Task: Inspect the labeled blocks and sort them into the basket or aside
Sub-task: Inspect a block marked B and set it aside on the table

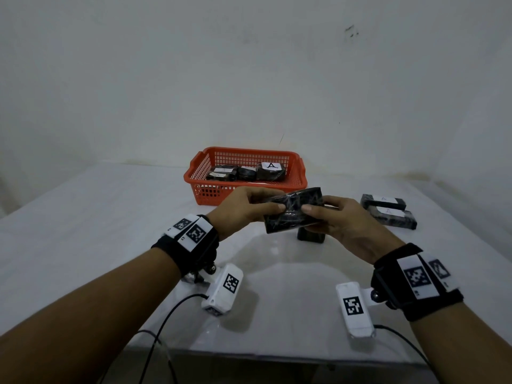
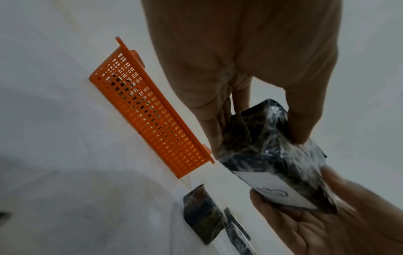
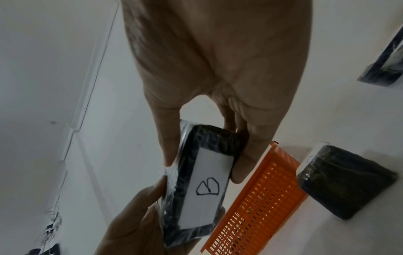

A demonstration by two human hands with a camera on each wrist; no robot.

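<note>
The worktop (image 1: 83, 231) carries an orange basket (image 1: 243, 155) just beyond the hands. One basket, then; three wrapped blocks lie in it, the one with a readable label (image 1: 270, 166) marked A. Two more blocks (image 1: 388, 210), also marked A, lie on the worktop to the right of the right hand, and one stands below the hands, partly hidden.

The step in hand is inspection: the left hand (image 1: 243, 207) and right hand (image 1: 340, 220) each pinch an end of one black block (image 1: 293, 213), held above the worktop, its white label (image 3: 203, 186) turned down and away from the head camera (the right wrist camera shows what looks like a B).

That makes seven blocks in all. Next, I judge, comes the sorting decision; which place takes a B cannot be told, since A blocks lie in both.
</note>
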